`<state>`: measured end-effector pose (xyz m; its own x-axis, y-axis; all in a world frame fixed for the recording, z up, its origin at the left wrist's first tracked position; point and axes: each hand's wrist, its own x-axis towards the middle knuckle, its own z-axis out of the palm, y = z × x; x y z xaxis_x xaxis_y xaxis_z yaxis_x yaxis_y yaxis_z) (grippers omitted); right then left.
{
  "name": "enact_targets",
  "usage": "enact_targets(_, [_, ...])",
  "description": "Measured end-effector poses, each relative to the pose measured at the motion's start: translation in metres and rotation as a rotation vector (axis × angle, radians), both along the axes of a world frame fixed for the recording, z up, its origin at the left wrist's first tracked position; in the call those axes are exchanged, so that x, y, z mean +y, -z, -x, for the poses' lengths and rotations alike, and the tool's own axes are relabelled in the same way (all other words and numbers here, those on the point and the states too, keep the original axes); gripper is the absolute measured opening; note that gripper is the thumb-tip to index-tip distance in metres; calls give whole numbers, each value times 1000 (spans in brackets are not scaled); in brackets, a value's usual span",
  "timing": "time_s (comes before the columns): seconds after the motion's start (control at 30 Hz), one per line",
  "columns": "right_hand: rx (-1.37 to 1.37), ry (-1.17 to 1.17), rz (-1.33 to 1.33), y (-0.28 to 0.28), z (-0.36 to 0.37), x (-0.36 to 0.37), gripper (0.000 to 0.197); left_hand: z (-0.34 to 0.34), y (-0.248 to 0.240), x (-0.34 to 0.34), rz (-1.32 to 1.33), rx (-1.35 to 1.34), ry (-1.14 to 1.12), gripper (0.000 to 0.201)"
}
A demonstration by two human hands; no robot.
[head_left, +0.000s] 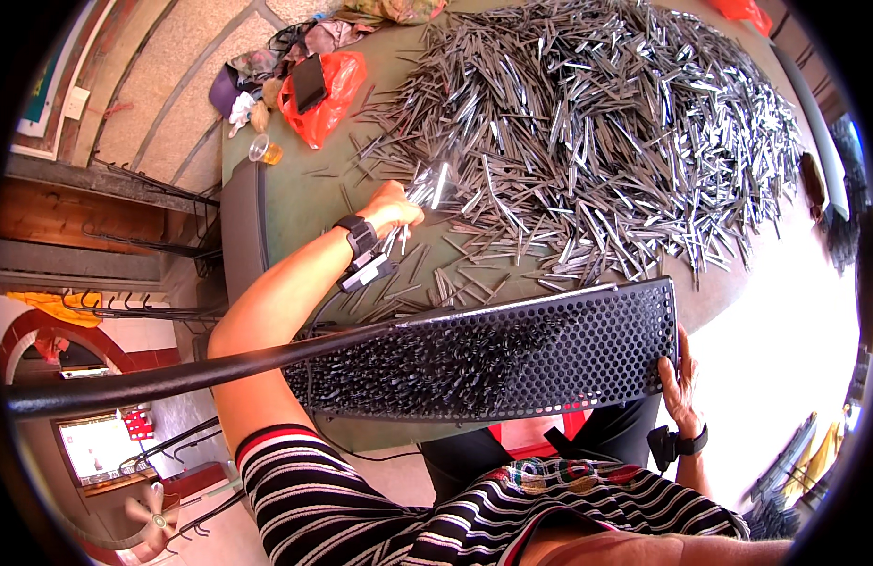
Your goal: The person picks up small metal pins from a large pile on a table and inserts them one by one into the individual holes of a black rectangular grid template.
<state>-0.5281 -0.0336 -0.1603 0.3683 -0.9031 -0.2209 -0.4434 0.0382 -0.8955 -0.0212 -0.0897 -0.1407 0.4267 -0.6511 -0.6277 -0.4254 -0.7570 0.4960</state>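
A long black perforated panel (602, 344) lies across my lap at the near table edge. Its round holes show bare on the right, while many short black strips (427, 373) stand upright in those on the left and middle. At its right end my right hand (680, 387) grips the edge, thumb on the near side. My left hand (391, 208) is over the table, closed around several thin dark strips that stick out past the fingers. Just beyond it spreads a big heap of loose thin dark strips (597, 123), glossy in places.
A dark bar (201, 368) crosses in front of my left arm. On the far left of the table are a red plastic bag (337, 94) with a dark phone-like object (309, 85), a cup of amber liquid (265, 151) and crumpled cloths. Black hooked racks (153, 241) stand at left.
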Motion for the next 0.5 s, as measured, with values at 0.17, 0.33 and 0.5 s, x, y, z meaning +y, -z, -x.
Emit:
enact_targets(0.17, [-57,32,-2,-6,11,-8,63,-12,-28,7,25,215,-54,19])
enact_targets(0.33, [-65,315,362,-88,8,-50,52,-23,-57,17,308,393,-157,12])
enact_targets(0.5, [-228,182,365,-97,-20,-46,32,-45,-91,16,424,195,-163,7])
